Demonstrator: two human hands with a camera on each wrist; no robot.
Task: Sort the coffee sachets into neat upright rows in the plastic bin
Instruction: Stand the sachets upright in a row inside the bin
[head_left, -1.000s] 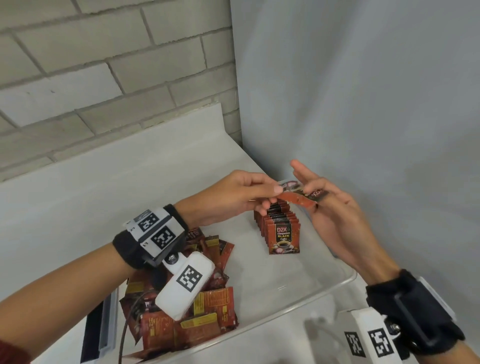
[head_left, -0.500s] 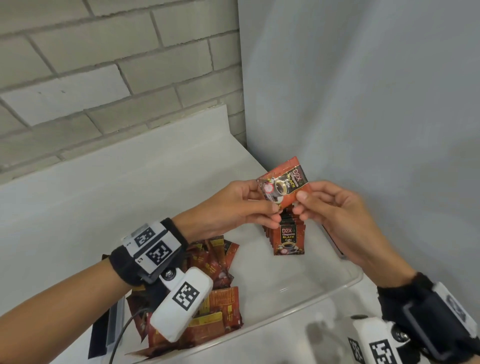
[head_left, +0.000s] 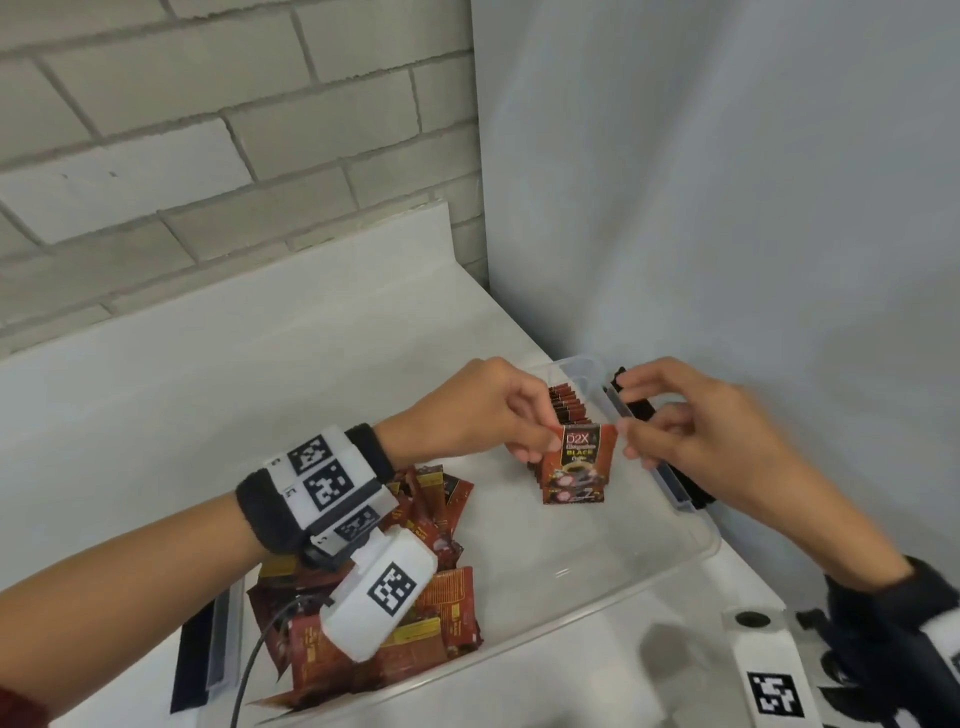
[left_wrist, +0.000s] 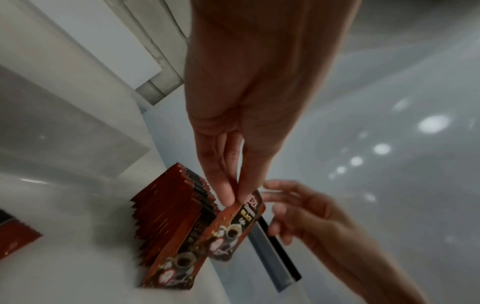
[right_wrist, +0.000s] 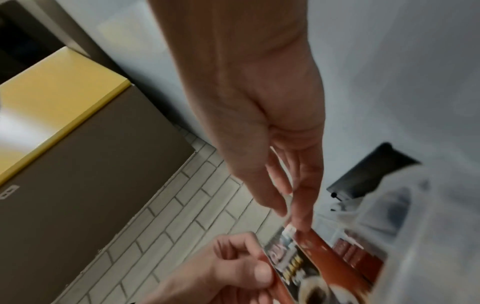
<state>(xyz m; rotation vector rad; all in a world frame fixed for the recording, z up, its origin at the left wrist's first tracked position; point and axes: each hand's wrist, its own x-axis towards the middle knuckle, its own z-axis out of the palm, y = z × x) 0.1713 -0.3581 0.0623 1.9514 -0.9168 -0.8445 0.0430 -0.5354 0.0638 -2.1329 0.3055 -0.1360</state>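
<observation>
Nearest the camera, left side of the plastic bin (head_left: 696, 558), loose pile of sachets (head_left: 441, 613) lies flat and jumbled, mostly under the left wrist. Bin is clear, sits on the white table (head_left: 260, 389), near wall bare in the middle.

Farther in, at the bin's right end, left hand (head_left: 483, 410) pinches the held sachet (head_left: 579, 457) by its top left corner, thumb and fingers (left_wrist: 228, 197) closed on the edge. Right hand (head_left: 691, 421) is at the top right corner; its fingers (right_wrist: 303, 216) are narrow and look to be just touching the edge, but the wrist view is blurred, so cannot tell if it grips or only steadies. Left hand clearly carries it.

Held sachet: upright, long axis vertical, printed face toward the camera, red-brown with black band, "D2X BLACK" text and a coffee cup picture. Small, flat, foil-like, probably floppy.

Key relation: it hangs directly in front of the upright row (head_left: 566, 410), near end, face parallel to the front sachet, bottom edge close to the bin floor. Row runs away toward the bin's far corner. Next move judged: lower and press it back against the row.

Behind: brick wall, grey panel on right.
</observation>
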